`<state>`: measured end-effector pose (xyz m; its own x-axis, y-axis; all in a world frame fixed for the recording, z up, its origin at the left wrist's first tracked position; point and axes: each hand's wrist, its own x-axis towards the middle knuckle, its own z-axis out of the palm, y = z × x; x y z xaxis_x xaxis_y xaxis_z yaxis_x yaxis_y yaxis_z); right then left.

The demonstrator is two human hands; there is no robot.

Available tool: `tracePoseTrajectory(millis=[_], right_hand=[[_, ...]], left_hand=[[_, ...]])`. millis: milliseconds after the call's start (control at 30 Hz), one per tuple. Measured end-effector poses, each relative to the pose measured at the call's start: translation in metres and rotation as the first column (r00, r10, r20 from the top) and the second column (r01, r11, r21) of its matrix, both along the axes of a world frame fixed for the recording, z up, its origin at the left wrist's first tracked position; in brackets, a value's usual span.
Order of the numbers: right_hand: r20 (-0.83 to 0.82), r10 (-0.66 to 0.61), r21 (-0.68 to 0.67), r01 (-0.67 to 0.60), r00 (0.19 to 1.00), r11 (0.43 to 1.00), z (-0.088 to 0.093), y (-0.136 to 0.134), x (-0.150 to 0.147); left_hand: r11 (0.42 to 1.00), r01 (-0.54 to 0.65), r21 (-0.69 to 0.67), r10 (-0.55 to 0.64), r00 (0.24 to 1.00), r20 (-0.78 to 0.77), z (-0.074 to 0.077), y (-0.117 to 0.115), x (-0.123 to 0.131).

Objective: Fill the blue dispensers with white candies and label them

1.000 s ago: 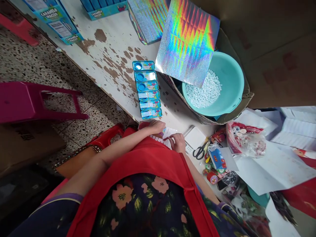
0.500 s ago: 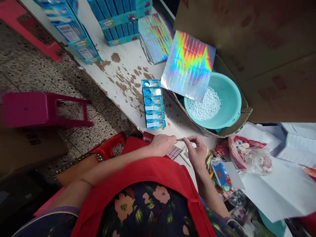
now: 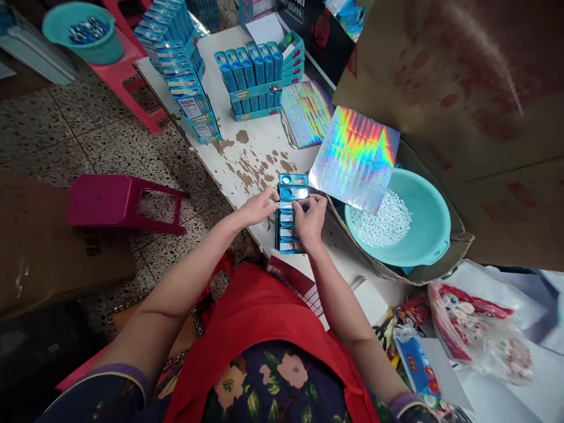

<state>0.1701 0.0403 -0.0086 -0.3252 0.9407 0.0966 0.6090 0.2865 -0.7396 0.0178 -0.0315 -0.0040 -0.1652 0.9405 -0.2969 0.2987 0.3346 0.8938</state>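
Note:
A row of small blue tins [image 3: 292, 180] stands at the table's front edge, with pale strips across several of the nearer ones. Over one tin in the middle of the row, my left hand [image 3: 258, 208] pinches the left end of a thin, pale sticker strip [image 3: 285, 205]. The fingers of my right hand [image 3: 311, 221] are closed at the strip's other end and press onto the tin. My right hand covers the right side of the nearer tins. A red and white printed sheet [image 3: 293, 281] lies below the row, partly under my right forearm.
To the right, a turquoise basin [image 3: 429, 217] of white pellets [image 3: 382, 223] sits in a carton. A shiny holographic sheet [image 3: 355, 155] overlaps its rim. Display boxes of tins [image 3: 251, 73] stand at the back, a tall stack [image 3: 187, 88] beside them. A magenta stool [image 3: 103, 200] is on the left floor.
Both hands have moved forward from near my lap to the row of tins. The thin strip now lies over a middle tin. The view has shifted, showing more of the far table.

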Motion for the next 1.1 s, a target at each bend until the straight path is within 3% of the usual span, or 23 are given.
tracePoseTrajectory(millis=[133, 233, 300, 367, 467, 533, 567, 667, 767, 833, 933, 1000, 1100], right_hand=[[-0.025, -0.023, -0.03, 0.023, 0.999, 0.999, -0.001, 0.001, 0.003], [-0.024, -0.088, -0.105, 0.085, 0.996, 0.991, -0.002, 0.006, 0.006], [-0.025, -0.109, -0.144, 0.104, 0.994, 0.984, -0.005, 0.011, 0.009], [-0.028, -0.108, -0.172, 0.101, 0.994, 0.98, -0.007, 0.015, 0.01], [0.014, -0.057, -0.152, 0.058, 0.998, 0.987, -0.005, 0.011, 0.01], [0.096, 0.0, -0.064, 0.006, 0.995, 0.998, 0.0, 0.002, 0.005], [0.15, 0.021, -0.02, -0.018, 0.989, 1.0, 0.003, -0.002, 0.002], [0.265, 0.045, 0.021, -0.053, 0.963, 0.998, 0.009, -0.007, -0.006], [0.143, 0.074, -0.085, -0.063, 0.987, 0.994, 0.003, 0.01, 0.004], [-0.026, 0.013, -0.159, -0.017, 1.0, 0.987, -0.006, 0.023, 0.026], [-0.147, -0.093, -0.154, 0.07, 0.985, 0.986, -0.02, 0.015, 0.074], [-0.095, -0.053, -0.121, 0.041, 0.994, 0.992, -0.028, -0.011, 0.108], [0.141, 0.102, -0.071, -0.093, 0.985, 0.993, -0.044, -0.063, 0.155]], left_hand=[[0.989, -0.147, -0.025, 0.147, 0.927, 0.346, -0.022, 0.004, 0.017], [0.97, -0.214, -0.113, 0.242, 0.869, 0.432, -0.031, 0.004, 0.025], [0.961, -0.211, -0.179, 0.262, 0.899, 0.35, -0.037, 0.002, 0.027], [0.954, -0.237, -0.184, 0.269, 0.948, 0.17, -0.041, -0.001, 0.028], [0.963, -0.262, 0.063, 0.269, 0.949, -0.164, -0.045, -0.013, 0.038], [0.968, -0.166, 0.19, 0.223, 0.916, -0.334, -0.046, -0.025, 0.048], [0.976, -0.105, 0.189, 0.175, 0.898, -0.404, -0.047, -0.033, 0.054], [0.999, 0.003, 0.046, 0.025, 0.809, -0.588, -0.046, -0.062, 0.062], [0.998, -0.036, -0.047, -0.007, 0.718, -0.696, -0.044, -0.091, 0.064], [0.997, 0.034, -0.076, -0.075, 0.764, -0.641, -0.045, -0.104, 0.072], [0.94, 0.341, -0.015, -0.314, 0.847, -0.429, -0.051, -0.104, 0.103], [0.871, 0.49, 0.047, -0.439, 0.817, -0.374, -0.061, -0.092, 0.13], [0.807, 0.586, -0.068, -0.57, 0.746, -0.343, -0.082, -0.064, 0.159]])
